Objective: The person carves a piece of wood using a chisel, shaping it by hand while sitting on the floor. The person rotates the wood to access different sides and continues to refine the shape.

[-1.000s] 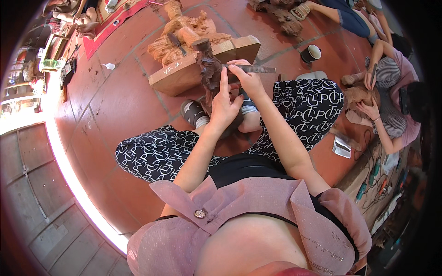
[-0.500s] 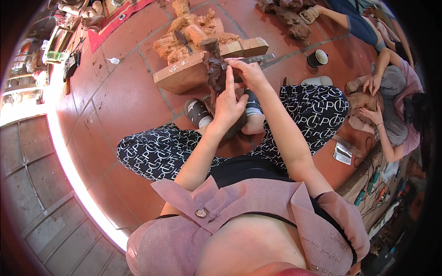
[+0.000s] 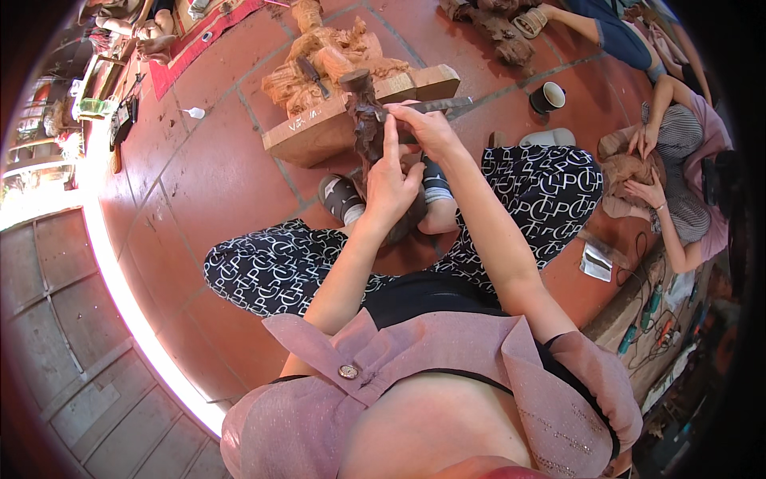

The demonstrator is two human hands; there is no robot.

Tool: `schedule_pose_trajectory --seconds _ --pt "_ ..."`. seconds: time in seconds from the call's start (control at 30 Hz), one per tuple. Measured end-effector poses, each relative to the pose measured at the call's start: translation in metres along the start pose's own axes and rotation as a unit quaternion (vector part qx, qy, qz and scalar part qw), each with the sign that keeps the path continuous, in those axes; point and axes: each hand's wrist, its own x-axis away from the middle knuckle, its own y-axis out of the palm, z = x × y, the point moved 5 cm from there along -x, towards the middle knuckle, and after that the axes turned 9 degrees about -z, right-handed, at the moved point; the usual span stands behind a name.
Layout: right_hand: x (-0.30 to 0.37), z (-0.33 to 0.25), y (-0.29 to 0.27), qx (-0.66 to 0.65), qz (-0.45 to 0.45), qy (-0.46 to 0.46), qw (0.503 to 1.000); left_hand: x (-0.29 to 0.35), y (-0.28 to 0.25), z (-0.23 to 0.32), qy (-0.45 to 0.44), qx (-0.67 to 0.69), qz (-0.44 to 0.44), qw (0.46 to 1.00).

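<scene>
A dark brown wood carving (image 3: pixel 365 126) with a round flat top stands upright between my feet. My left hand (image 3: pixel 392 182) is closed at its right side, with the index finger pointing up along it. The other left fingers are partly hidden. My right hand (image 3: pixel 431 132) pinches a flat grey blade-like strip (image 3: pixel 448 105), whose near end meets the carving close to my left fingertip. The strip's other end sticks out to the right beyond my knuckles.
Behind stands an orange-brown carving (image 3: pixel 343 49) on a pale wood block (image 3: pixel 307 137), a dark-handled tool (image 3: pixel 311 76) lying on it. A cup (image 3: pixel 548 99) stands on the tiles at right. A co-worker's hands (image 3: pixel 648 191) rest on another carving. Power cords and tools (image 3: pixel 650 307) lie lower right.
The view has shifted slightly. My right hand's strip has tilted a little, and both hands stay at the same part of the carving.
</scene>
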Motion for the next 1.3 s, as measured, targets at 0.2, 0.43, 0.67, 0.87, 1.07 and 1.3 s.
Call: schedule_pose_trajectory --seconds 0.2,0.43,0.67,0.87,1.07,1.3 --pt "-0.002 -0.001 -0.004 0.009 -0.011 -0.011 1.000 -0.002 -0.001 -0.009 -0.011 -0.006 -0.010 1.000" --pt "-0.008 0.004 -0.005 0.032 0.001 0.002 0.999 -0.002 -0.006 -0.005 -0.010 0.014 -0.005 1.000" --pt "-0.013 0.010 -0.005 0.014 -0.021 -0.023 0.999 0.002 -0.007 -0.003 -0.015 0.023 0.012 1.000" --pt "-0.009 0.009 -0.006 -0.028 -0.012 0.004 1.000 0.000 -0.004 -0.002 -0.021 0.005 0.004 1.000" --pt "-0.009 0.008 -0.010 -0.044 -0.016 0.004 0.999 -0.004 -0.003 -0.011 -0.013 0.022 -0.012 1.000" --pt "0.002 0.025 -0.029 -0.177 -0.004 -0.041 0.983 0.008 0.006 -0.006 -0.020 0.054 -0.059 0.997"
